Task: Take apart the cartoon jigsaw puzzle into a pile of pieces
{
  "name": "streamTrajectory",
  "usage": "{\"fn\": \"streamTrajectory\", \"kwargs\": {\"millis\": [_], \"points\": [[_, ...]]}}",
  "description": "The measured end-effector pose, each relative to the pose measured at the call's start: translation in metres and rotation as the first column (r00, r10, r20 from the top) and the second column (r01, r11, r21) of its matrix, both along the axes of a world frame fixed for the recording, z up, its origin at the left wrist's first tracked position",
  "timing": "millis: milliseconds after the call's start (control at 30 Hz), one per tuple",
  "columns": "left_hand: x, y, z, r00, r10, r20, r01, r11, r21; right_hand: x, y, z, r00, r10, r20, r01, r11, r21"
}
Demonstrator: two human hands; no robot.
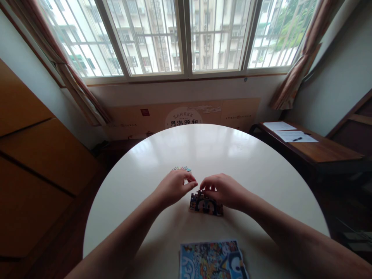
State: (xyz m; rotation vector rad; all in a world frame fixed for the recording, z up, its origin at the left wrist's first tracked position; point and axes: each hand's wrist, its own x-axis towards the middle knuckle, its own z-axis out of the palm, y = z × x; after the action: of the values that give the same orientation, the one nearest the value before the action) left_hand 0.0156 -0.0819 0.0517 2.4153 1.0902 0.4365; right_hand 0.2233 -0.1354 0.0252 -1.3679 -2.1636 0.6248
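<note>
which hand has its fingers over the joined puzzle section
The right hand: its fingers overlap the upper edge of the joined puzzle section. The left hand sits off that section's upper left, with loose pieces just beyond.

Barred, daylit window [158, 38] — tied curtains [299, 66] either side — wooden side table [334, 150].

I saw the wearer's left forearm [130, 228] and right forearm [279, 223] bare along all the length my view gave me, smooth in outline, broad toward the elbow and tapering to a narrow wrist. Each ended in a plain human hand that served me as a grip: the left grip [175, 187] and the right grip [225, 189] were bare too, with slim fingers and rounded knuckles. The nails were too small for me to make out.
</note>
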Motion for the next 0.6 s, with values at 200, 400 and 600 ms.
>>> {"fn": "streamTrajectory", "kwargs": {"millis": [200, 400, 600], "points": [[0.0050, -0.0017, -0.0077, 0.999, -0.045, 0.002, 0.045, 0.995, -0.089, -0.0004, 0.0027, -0.0048, 0.998, -0.027, -0.057, 0.027, 1.000, 0.012], [0.0044, 0.0014, -0.0101, 1.000, -0.016, 0.019, 0.019, 0.986, -0.164, 0.0020, 0.0014, -0.0046, 1.000, -0.008, -0.025, 0.008, 0.999, -0.031], [0.0043, 0.0054, -0.0104, 0.999, 0.031, -0.012, -0.033, 0.973, -0.227, 0.0032, 0.0022, -0.0046, 1.000, -0.012, -0.026, 0.010, 0.998, -0.060]]}}
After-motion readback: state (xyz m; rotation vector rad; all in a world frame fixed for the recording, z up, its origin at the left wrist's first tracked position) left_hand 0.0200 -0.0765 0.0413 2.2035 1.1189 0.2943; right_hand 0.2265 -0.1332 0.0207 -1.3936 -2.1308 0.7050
